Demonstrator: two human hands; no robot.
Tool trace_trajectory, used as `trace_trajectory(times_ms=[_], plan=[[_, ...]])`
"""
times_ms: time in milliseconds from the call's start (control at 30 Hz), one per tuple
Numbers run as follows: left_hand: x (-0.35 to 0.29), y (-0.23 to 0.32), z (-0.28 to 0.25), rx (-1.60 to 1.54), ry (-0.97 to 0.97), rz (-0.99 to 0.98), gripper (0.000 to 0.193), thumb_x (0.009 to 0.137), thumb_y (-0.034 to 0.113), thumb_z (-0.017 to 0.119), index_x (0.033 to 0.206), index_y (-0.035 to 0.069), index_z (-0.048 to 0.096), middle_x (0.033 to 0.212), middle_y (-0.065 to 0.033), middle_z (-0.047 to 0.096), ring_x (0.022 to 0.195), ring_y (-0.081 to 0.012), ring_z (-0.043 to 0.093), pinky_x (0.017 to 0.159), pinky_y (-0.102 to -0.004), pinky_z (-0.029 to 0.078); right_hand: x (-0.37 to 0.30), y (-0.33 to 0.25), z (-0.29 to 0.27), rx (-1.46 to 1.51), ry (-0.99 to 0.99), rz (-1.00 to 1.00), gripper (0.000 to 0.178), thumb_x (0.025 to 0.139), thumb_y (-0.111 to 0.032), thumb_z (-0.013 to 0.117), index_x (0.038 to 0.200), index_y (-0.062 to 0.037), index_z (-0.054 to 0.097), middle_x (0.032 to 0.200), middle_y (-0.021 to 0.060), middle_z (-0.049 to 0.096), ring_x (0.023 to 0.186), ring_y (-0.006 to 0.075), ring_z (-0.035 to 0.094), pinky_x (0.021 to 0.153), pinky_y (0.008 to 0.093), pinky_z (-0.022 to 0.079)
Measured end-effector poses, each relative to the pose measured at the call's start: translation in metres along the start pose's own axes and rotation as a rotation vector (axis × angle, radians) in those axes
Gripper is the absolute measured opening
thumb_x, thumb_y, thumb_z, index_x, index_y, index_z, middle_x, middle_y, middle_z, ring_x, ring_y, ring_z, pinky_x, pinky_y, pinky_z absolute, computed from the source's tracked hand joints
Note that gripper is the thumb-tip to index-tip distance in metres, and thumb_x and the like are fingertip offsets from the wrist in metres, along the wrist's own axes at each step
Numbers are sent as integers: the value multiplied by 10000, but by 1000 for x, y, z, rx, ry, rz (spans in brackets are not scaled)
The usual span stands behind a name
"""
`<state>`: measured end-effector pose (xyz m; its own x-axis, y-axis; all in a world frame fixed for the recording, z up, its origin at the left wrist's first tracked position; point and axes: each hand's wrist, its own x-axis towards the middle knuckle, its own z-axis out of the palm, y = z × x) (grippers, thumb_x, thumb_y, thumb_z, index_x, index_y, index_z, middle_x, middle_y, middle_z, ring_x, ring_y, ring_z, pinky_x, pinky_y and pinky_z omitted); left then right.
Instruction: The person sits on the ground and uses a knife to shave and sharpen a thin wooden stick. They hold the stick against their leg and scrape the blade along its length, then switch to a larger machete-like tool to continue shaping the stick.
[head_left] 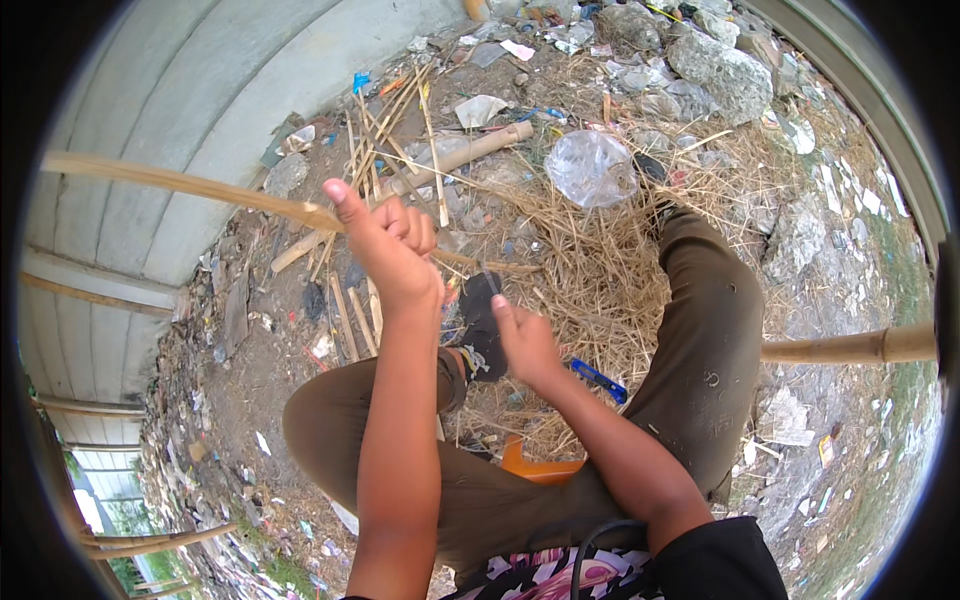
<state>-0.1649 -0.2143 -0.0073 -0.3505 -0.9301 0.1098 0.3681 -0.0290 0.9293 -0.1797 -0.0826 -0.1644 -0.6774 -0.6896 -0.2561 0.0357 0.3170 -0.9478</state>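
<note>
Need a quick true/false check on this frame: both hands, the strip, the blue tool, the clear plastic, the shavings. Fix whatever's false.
1. The left hand grips a long bamboo strip. True.
2. The right hand is flat with its fingers spread. False: its fingers are curled around a thin object, mostly hidden.
3. A blue tool lies between the person's legs. True.
4. The clear plastic item is held in the left hand. False: it lies on the ground near the person's right foot.
5. Straw-like shavings are spread on the ground between the legs. True.
</note>
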Motion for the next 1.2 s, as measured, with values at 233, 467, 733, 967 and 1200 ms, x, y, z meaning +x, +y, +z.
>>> trace_trajectory(times_ms=[233, 467, 733, 967, 1200], plan=[[8, -3, 15, 36, 58, -21, 767, 890, 852, 342, 535, 195, 165, 471, 56, 134, 428, -111, 108, 430, -280, 112, 20, 44, -14, -112, 0, 151, 644, 1032, -488, 442, 759, 67, 621, 674, 287, 590, 633, 419, 592, 669, 498, 465], [21, 6, 11, 36, 116, -40, 774, 883, 858, 346, 537, 191, 160, 474, 50, 137, 437, -118, 94, 429, -289, 110, 22, 103, -7, -129, 36, 219, 698, 1042, -511, 413, 657, 54, 554, 547, 194, 502, 532, 297, 511, 608, 448, 439], [25, 7, -12, 11, 135, -28, 775, 866, 873, 354, 538, 194, 177, 467, 52, 140, 424, -114, 108, 420, -281, 124, 8, 42, -8, -196, -9, 0, 655, 1034, -487, 400, 813, 60, 686, 729, 314, 643, 728, 480, 649, 747, 507, 508], [27, 7, -3, 21, 80, -23, 787, 844, 893, 359, 537, 193, 171, 471, 48, 138, 421, -117, 112, 417, -281, 129, 15, 94, -9, -384, 52, 218, 760, 1021, -561, 360, 817, 93, 690, 805, 318, 674, 814, 480, 674, 789, 537, 517], [29, 14, -25, -48, 81, -50, 771, 883, 869, 294, 542, 184, 199, 473, 44, 164, 414, -111, 151, 419, -275, 135, 15, 120, -29, -407, 3, 342, 734, 1023, -532, 343, 875, 97, 690, 874, 371, 658, 892, 520, 654, 851, 554, 493]])
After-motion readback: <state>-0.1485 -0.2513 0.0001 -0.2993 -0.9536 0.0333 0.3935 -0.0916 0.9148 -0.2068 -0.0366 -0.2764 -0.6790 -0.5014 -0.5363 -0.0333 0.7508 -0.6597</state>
